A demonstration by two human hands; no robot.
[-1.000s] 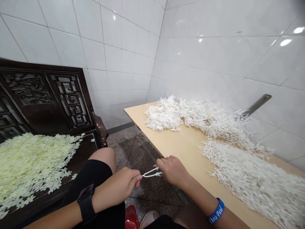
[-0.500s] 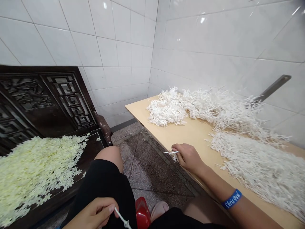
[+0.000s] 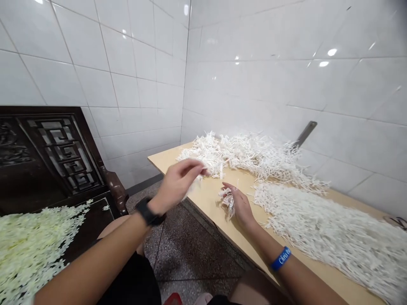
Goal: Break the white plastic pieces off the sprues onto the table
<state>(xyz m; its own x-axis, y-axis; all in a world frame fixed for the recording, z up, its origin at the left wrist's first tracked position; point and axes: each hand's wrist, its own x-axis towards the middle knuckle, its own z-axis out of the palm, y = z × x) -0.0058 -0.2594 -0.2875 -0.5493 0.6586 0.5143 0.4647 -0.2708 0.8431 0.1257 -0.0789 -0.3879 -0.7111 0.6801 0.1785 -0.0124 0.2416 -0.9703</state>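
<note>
While the right hand [image 3: 239, 206] rests on the pale wooden tabletop [image 3: 210, 199], fingers curled loosely around a small cluster of white plastic stems [image 3: 227, 199], the left hand [image 3: 178, 182] hovers half-open and empty-looking toward the heap of white plastic sprigs [image 3: 254, 154]; gathering seems underway, and picking one sprig needs a fine pinch.

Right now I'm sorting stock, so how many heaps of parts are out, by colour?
White plastic stem heaps: 2, one at the table's far end, one along the wall side
Pale yellow flower heaps: 1, on the dark bench
Total: 3 heaps
</note>
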